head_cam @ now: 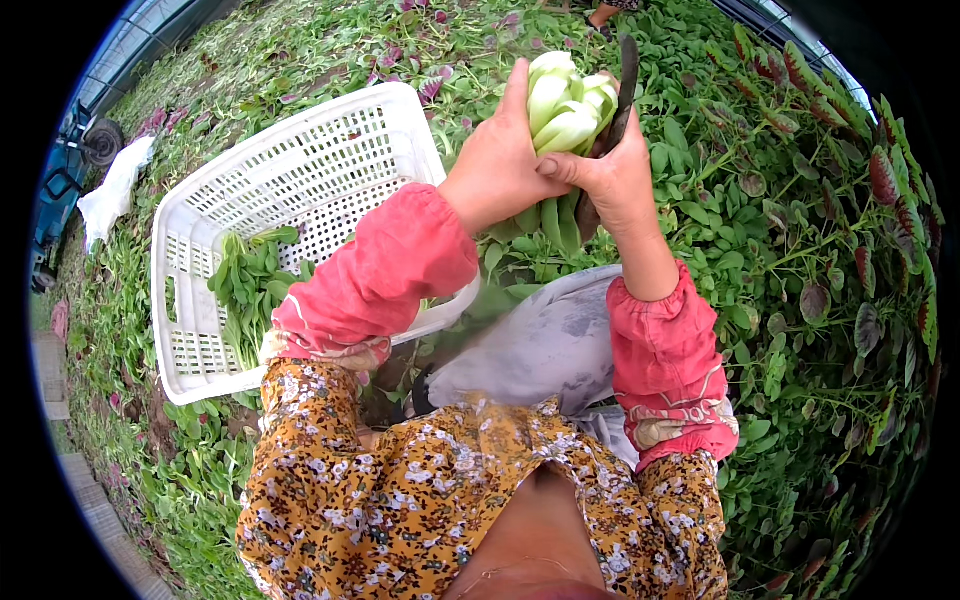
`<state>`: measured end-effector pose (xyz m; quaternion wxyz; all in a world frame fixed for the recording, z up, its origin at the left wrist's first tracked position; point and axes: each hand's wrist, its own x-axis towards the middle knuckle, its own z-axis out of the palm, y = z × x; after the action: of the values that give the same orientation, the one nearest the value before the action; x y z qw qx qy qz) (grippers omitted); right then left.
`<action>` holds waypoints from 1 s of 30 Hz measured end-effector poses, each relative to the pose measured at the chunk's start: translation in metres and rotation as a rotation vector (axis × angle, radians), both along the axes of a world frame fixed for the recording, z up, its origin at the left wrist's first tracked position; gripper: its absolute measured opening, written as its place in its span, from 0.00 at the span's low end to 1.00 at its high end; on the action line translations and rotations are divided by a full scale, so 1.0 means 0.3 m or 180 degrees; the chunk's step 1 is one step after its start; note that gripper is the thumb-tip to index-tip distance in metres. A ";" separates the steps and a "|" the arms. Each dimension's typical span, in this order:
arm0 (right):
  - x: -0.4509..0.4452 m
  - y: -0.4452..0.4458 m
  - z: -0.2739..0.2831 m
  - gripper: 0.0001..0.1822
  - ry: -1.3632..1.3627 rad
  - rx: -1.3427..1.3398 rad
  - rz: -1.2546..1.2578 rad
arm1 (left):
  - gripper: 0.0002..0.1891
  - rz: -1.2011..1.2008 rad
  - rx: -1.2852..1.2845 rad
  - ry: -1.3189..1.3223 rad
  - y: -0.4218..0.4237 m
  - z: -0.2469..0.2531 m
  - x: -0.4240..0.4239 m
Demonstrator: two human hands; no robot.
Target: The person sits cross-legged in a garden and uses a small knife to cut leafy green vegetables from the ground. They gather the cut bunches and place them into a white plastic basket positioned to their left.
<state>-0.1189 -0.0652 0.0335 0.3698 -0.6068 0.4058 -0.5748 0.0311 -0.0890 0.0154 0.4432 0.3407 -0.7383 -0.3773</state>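
My left hand [491, 161] is wrapped around a bunch of bok choy [566, 120], its pale stem bases turned up and its green leaves hanging below. Between the palm and fingers of my right hand [619, 180] is a dark, slightly curved knife [625, 86], its upper length standing along the right side of the bunch. The right thumb presses near the base of the left hand, against the stems. To the left, a white perforated plastic crate [169, 300] rests tilted in view, holding a small heap of leafy greens [251, 285] at its near left side.
Dense leafy plants [697, 217] grow on the right, with taller red-and-green amaranth [885, 176] beyond. A blue wheeled vehicle [56, 195] and a white plastic bag [116, 187] stand at far left. Another person's leg [602, 15] shows at the top. My bent knee [540, 337] is below my hands.
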 end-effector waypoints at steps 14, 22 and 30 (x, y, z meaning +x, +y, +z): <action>-0.382 -0.013 -0.157 0.51 -0.1929 0.0812 0.1200 | 0.34 -0.1557 0.0674 -0.0044 -0.035 0.149 -0.017; -0.268 0.000 -0.111 0.38 -0.2058 0.1145 0.0935 | 0.40 -0.2641 0.2151 0.1896 0.027 0.026 -0.027; -0.087 -0.050 -0.001 0.26 0.0349 0.0923 -0.0096 | 0.24 -0.1447 0.1789 0.3261 0.047 -0.096 0.011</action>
<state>-0.1448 -0.0801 0.0333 0.4221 -0.5714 0.5132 -0.4817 0.0344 -0.0749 -0.0133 0.5430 0.0546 -0.3586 -0.7573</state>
